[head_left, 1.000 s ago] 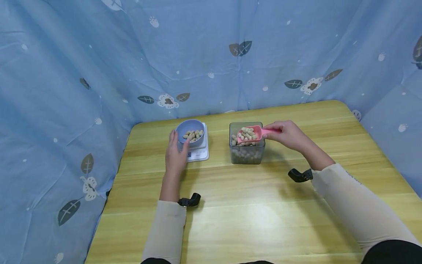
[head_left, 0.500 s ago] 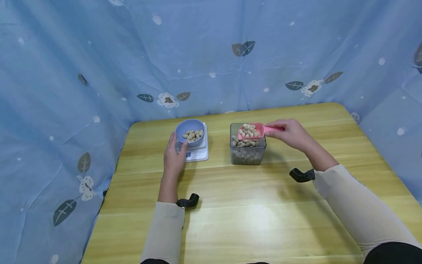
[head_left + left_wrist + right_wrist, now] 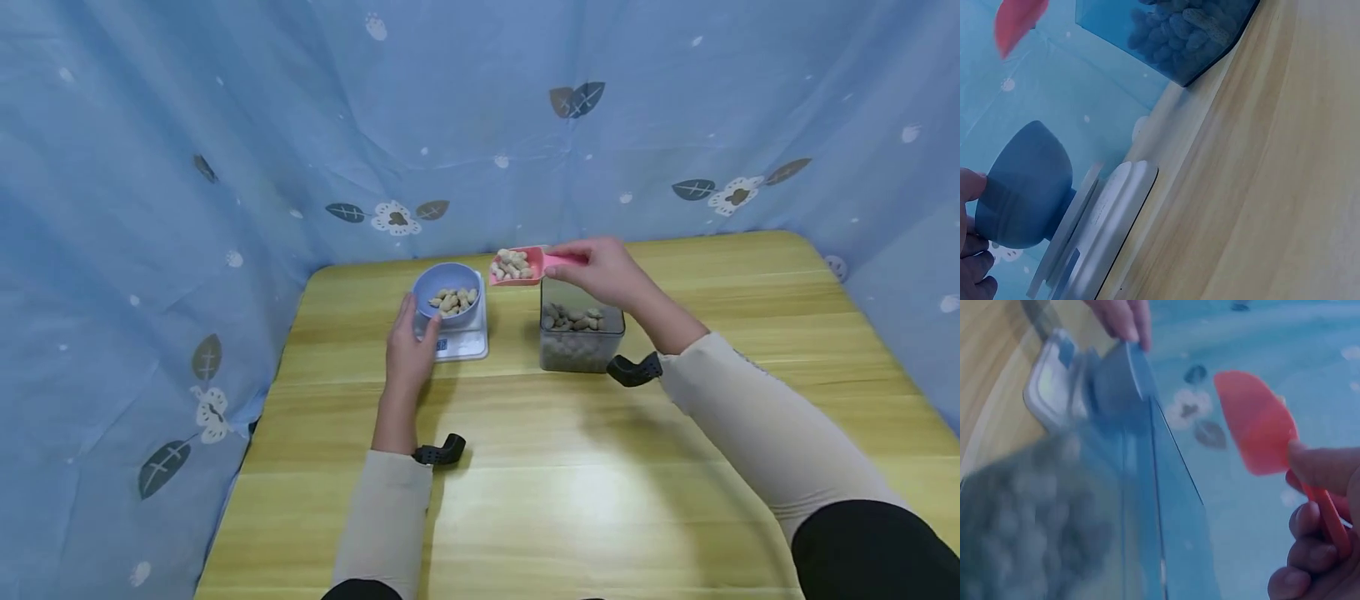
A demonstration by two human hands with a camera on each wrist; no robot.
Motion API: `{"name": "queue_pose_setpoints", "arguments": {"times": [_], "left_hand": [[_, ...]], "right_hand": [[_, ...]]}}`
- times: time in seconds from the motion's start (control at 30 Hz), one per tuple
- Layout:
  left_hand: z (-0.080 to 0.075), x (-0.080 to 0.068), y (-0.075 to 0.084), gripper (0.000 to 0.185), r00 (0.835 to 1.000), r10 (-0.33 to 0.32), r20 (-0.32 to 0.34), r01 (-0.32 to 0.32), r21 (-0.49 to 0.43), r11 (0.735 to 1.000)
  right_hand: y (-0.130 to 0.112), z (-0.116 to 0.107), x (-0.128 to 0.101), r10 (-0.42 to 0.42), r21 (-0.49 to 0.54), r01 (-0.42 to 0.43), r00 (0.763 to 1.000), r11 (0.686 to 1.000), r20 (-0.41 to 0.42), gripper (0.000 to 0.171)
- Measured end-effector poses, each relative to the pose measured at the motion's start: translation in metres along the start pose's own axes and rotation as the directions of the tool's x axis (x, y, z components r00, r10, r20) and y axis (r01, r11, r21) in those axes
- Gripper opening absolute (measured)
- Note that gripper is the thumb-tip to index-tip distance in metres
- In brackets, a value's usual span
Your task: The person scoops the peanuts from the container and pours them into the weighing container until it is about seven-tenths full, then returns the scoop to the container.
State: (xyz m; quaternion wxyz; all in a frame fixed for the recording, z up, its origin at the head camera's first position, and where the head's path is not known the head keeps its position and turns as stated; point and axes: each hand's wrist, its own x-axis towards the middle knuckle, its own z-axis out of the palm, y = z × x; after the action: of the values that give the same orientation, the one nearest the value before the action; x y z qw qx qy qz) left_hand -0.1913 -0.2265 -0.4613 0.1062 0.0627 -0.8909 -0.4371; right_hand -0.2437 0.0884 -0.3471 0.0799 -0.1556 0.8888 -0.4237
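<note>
My left hand (image 3: pixel 410 352) steadies a blue bowl (image 3: pixel 447 277), thumb at its near side and fingers along its left side. Some unshelled peanuts (image 3: pixel 453 302) lie inside the bowl, which stands on a white kitchen scale (image 3: pixel 471 344). My right hand (image 3: pixel 600 268) grips the handle of a pink scoop (image 3: pixel 537 262) heaped with peanuts. The scoop is in the air between the bowl and a clear square container (image 3: pixel 577 354) that holds more peanuts. In the right wrist view, the scoop (image 3: pixel 1254 425) shows its underside, and thumb and fingers wrap its handle.
The wooden table (image 3: pixel 540 467) extends in front of the scale and container. A blue patterned curtain (image 3: pixel 480 125) hangs behind and at the sides. Black wrist mounts (image 3: pixel 441 452) project from both sleeves.
My right hand has lifted the loaded scoop out of the container and carried it left toward the bowl. The left hand stays at the bowl; the head view has shifted slightly.
</note>
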Motion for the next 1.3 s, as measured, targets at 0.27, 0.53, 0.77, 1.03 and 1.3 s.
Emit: {"name": "queue_pose_setpoints", "arguments": {"times": [0.27, 0.53, 0.77, 1.03, 1.3], "left_hand": [[0.013, -0.005, 0.002, 0.068, 1.000, -0.001, 0.012, 0.001, -0.015, 1.000], [0.013, -0.005, 0.006, 0.068, 1.000, 0.020, 0.014, -0.020, -0.009, 1.000], [0.009, -0.003, 0.002, 0.068, 1.000, 0.020, 0.002, -0.020, -0.005, 1.000], [0.006, -0.002, 0.000, 0.068, 1.000, 0.001, 0.008, -0.001, -0.006, 1.000], [-0.001, 0.002, 0.001, 0.069, 1.000, -0.017, 0.017, 0.017, 0.010, 1.000]], "right_hand": [[-0.023, 0.043, 0.033, -0.031, -0.148, 0.044, 0.996, 0.988, 0.087, 0.038], [-0.043, 0.065, 0.039, -0.231, -0.463, 0.247, 0.969, 0.851, 0.093, 0.024], [-0.048, 0.071, 0.037, -0.389, -0.598, 0.338, 0.920, 0.726, 0.048, 0.013], [-0.045, 0.061, 0.036, -0.350, -0.568, 0.282, 0.937, 0.773, -0.011, 0.019], [-0.037, 0.029, 0.017, -0.155, -0.303, 0.139, 0.988, 0.943, -0.027, 0.035]]}}
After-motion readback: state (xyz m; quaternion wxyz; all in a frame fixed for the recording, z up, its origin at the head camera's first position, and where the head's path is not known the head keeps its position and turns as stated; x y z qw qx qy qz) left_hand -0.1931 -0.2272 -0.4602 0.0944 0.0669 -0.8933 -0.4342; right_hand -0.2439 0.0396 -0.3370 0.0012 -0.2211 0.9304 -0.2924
